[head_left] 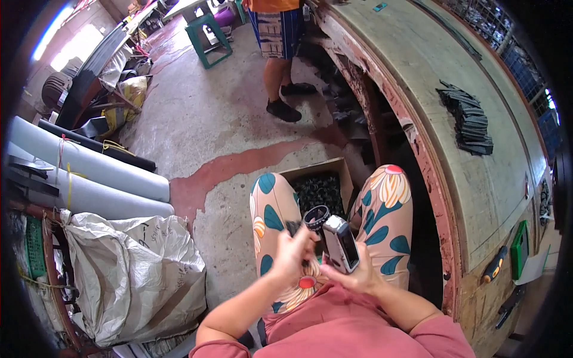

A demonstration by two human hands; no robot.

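Two hands over your lap: left hand (292,253) pinches a black ring (316,217), right hand (357,275) clamps a grey handheld tool (341,243) touching it. Cardboard box (340,169) of black parts just beyond your knees; tabletop (477,197) right of it.

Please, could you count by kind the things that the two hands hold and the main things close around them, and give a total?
Black ring, at the left hand: 1
Silver and black hand tool, in the right hand: 1
Cardboard box of dark pieces, between the knees: 1
White woven sack: 1
Grey rolls: 2
Total: 6
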